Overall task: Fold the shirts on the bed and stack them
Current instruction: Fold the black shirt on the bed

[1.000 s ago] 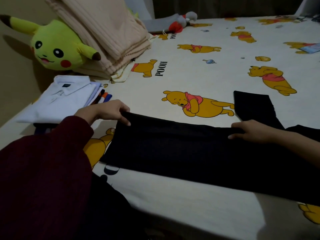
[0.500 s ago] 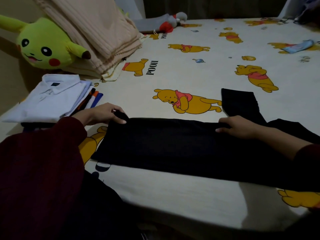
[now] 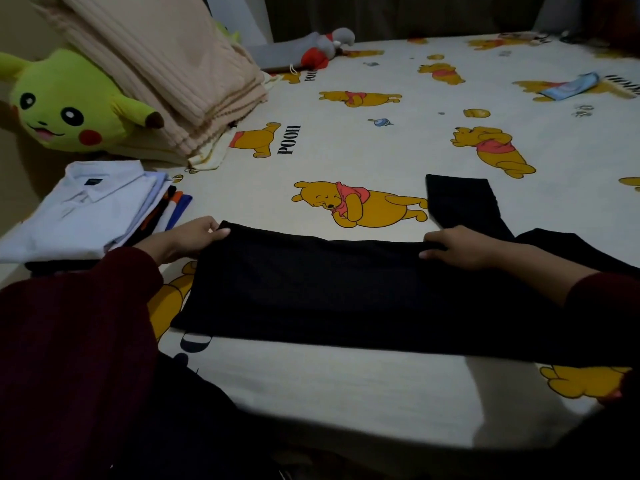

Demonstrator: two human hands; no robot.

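Note:
A black shirt (image 3: 332,292) lies folded lengthwise as a wide band across the bed (image 3: 346,386), one sleeve sticking out at its far right. My left hand (image 3: 188,239) pinches the band's far left corner. My right hand (image 3: 457,247) grips the far edge near the sleeve, fingers curled over the fold. At the left edge stands a stack of folded shirts (image 3: 83,209) with a white collared one on top.
A yellow plush toy (image 3: 65,102) and a folded beige blanket (image 3: 162,71) lie at the far left. A grey and red plush (image 3: 325,46) sits at the back. A small blue cloth (image 3: 568,86) lies far right. The bed's near edge is close to me.
Both hands keep their hold on the far edge of the black shirt. The view has shifted slightly to the right and down; the shirt itself looks unmoved.

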